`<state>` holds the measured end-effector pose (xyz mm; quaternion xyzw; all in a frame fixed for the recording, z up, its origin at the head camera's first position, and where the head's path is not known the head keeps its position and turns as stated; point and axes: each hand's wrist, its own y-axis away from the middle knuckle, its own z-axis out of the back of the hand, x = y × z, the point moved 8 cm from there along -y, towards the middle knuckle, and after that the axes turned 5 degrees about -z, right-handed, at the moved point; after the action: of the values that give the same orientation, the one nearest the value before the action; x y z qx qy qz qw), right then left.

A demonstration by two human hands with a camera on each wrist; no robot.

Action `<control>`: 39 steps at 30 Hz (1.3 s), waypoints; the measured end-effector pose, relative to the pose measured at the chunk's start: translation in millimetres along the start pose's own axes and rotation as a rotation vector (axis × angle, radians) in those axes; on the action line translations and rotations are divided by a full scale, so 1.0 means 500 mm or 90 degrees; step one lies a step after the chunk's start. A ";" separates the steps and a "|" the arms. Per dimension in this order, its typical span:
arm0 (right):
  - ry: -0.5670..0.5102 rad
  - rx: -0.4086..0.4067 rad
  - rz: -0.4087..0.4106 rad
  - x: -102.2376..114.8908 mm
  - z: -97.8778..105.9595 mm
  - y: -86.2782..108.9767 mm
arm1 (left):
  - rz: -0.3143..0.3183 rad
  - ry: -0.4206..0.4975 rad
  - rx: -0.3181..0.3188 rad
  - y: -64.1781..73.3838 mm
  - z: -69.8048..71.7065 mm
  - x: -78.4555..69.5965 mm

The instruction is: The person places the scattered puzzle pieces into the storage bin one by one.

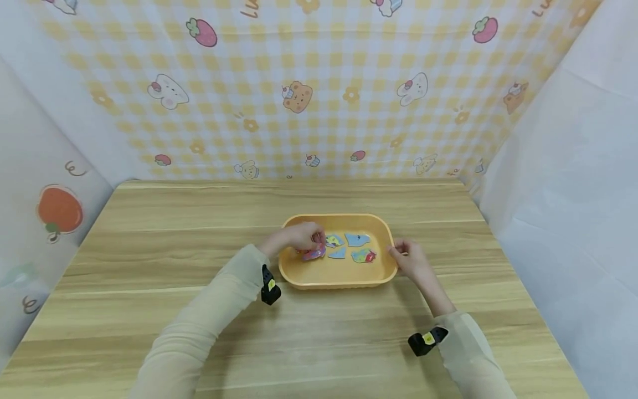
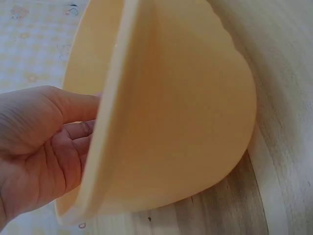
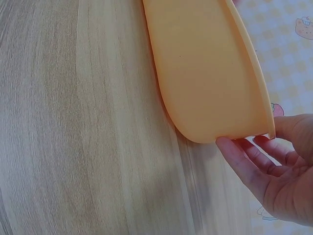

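A yellow-orange plastic tray [image 1: 339,279] sits on the table. My left hand [image 1: 303,235] reaches over its left side and pinches a flat purple-pink puzzle piece [image 1: 315,254] low inside. In the left wrist view the tray's wall [image 2: 181,107] hides the fingertips of that left hand [image 2: 44,142]. My right hand [image 1: 411,259] grips the tray's right rim; in the right wrist view, the thumb of the right hand [image 3: 288,166] is at the rim and fingers touch the outer wall. Beside the purple piece lie light blue pieces [image 1: 357,239] and multicoloured pieces [image 1: 364,255].
The wood-grain table [image 1: 149,249] spreads out around the tray. Behind it hangs a yellow checked cloth [image 1: 324,127] with cartoon prints. White cloth [image 1: 573,183] closes off the right side, and a printed white sheet [image 1: 30,155] the left. Both forearms carry black wrist cameras [image 1: 271,288].
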<state>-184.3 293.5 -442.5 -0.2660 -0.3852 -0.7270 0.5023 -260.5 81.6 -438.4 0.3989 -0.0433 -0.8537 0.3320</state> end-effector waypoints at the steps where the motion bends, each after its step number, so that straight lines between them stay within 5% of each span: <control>1: -0.001 0.002 0.002 0.001 0.000 0.000 | 0.001 -0.003 -0.001 0.000 -0.001 0.000; 23: -0.006 0.010 0.002 -0.004 -0.002 0.000 | 0.012 0.002 0.010 -0.007 -0.021 0.019; 39: -0.015 0.016 -0.005 -0.003 -0.007 -0.001 | 0.016 -0.002 -0.014 0.013 -0.002 0.016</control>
<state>-184.1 291.3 -445.5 -0.2670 -0.4008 -0.7209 0.4984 -259.8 71.9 -442.1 0.3933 -0.0394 -0.8503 0.3474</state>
